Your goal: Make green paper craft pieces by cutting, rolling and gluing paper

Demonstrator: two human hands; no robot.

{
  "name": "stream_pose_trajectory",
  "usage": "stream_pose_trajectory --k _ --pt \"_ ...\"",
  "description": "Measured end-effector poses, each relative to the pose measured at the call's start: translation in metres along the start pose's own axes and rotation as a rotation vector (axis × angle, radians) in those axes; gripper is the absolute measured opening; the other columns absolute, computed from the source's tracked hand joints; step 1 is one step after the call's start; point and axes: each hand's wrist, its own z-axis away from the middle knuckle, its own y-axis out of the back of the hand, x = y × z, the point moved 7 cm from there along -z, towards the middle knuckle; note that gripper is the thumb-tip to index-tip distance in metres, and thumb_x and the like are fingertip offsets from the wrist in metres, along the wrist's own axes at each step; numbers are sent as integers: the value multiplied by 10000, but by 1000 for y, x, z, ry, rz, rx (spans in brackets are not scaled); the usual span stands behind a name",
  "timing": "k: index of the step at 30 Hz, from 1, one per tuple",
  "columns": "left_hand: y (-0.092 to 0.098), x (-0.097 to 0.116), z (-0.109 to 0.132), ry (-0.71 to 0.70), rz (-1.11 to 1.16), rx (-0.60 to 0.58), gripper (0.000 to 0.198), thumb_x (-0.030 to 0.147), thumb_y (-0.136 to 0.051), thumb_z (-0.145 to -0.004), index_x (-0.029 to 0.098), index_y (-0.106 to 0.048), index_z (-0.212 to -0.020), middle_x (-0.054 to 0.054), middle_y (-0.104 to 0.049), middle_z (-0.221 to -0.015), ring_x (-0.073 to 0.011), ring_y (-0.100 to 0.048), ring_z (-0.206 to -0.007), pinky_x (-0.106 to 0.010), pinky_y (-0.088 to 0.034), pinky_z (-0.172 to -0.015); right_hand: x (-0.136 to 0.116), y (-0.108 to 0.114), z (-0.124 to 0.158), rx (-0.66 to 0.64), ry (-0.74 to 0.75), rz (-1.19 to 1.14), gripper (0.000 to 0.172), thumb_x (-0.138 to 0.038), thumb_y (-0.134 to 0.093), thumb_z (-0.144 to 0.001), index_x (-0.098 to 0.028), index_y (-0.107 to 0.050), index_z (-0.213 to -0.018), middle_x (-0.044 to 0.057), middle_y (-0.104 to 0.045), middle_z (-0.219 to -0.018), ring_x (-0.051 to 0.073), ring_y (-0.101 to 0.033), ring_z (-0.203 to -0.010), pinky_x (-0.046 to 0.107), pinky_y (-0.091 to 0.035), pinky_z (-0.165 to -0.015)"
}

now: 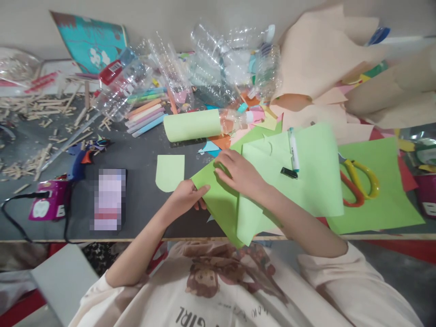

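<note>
My left hand grips the left edge of a bright green paper sheet, thumb on top and fingers underneath. On the upper part of that sheet rests my right hand, its fingers bent; whether it pinches the paper is hard to see. Paler green paper lies to the right, partly under my right forearm, with a marker and its black cap on it. Left of my hands is a light green cutout with a rounded end. Beyond them lies a plastic bottle wrapped in light green paper.
Scissors with yellow and orange handles lie at the right. A phone, a blue glue gun and a purple box are at the left. Clear bottles, pastel sticks and wood scraps cover the back.
</note>
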Motion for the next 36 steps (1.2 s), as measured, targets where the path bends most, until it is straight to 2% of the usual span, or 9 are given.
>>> stream_pose_trajectory --k 4,8,11,15,20,23,27,31,36 --pt "-8 -2 1 -6 64 -36 241 362 -569 -821 146 -566 -714 6 -591 -428 -93 -518 -345 -175 -417 -365 -11 -2 3 -279 34 129 250 -162 -459 -907 -142 -687 -807 94 -677 -777 236 -605 -791 356 -403 -734" --pt "-7 -4 2 -37 137 -19 344 398 -557 -821 108 -558 -1005 18 -615 -481 -124 -586 -393 -184 -446 -368 -16 4 4 -377 46 224 253 -124 -490 -884 -129 -720 -779 96 -698 -782 230 -606 -834 354 -345 -801" --pt "0 1 5 -90 168 15 553 391 -555 -812 103 -423 -1266 41 -631 -532 -133 -608 -411 -191 -462 -377 -14 5 5 -471 34 266 236 -96 -505 -854 -114 -729 -779 109 -710 -809 243 -603 -886 341 -322 -773" --pt "7 7 9 -111 174 44 637 391 -550 -797 100 -375 -1335 43 -632 -554 -136 -612 -420 -200 -471 -386 -6 7 8 -570 -26 331 209 -64 -532 -802 -125 -732 -791 120 -718 -832 232 -608 -858 325 -298 -707" --pt "25 3 16 -99 184 163 571 389 -602 -724 128 -486 -1218 42 -643 -596 -134 -592 -421 -227 -493 -392 2 9 16 -711 -108 445 207 -42 -548 -765 -127 -737 -768 134 -730 -809 213 -614 -766 336 -301 -746" --pt "46 -3 25 -115 187 286 392 404 -645 -667 150 -590 -961 29 -645 -586 -138 -588 -439 -232 -495 -398 8 13 19 -779 -172 498 191 -20 -572 -720 -117 -735 -739 143 -730 -794 220 -628 -795 338 -304 -780" --pt "69 -15 38 -106 251 429 276 414 -673 -628 164 -580 -697 10 -614 -497 -142 -585 -437 -244 -513 -456 11 20 19 -794 -215 519 168 -54 -566 -763 -106 -725 -746 152 -732 -790 226 -643 -816 342 -318 -790" --pt "51 -22 38 -83 210 326 313 426 -702 -592 160 -626 -740 -36 -692 -628 -168 -625 -509 -263 -515 -471 0 21 11 -731 -210 487 394 -295 -445 -955 -110 -726 -751 165 -738 -785 237 -658 -785 363 -343 -819" --pt "26 -23 32 -173 3 270 285 448 -594 -686 167 -641 -691 -46 -715 -682 -213 -654 -661 -301 -536 -602 -9 4 5 -724 -284 538 227 -36 -523 -830 -113 -733 -790 156 -746 -854 276 -661 -843 366 -379 -752"
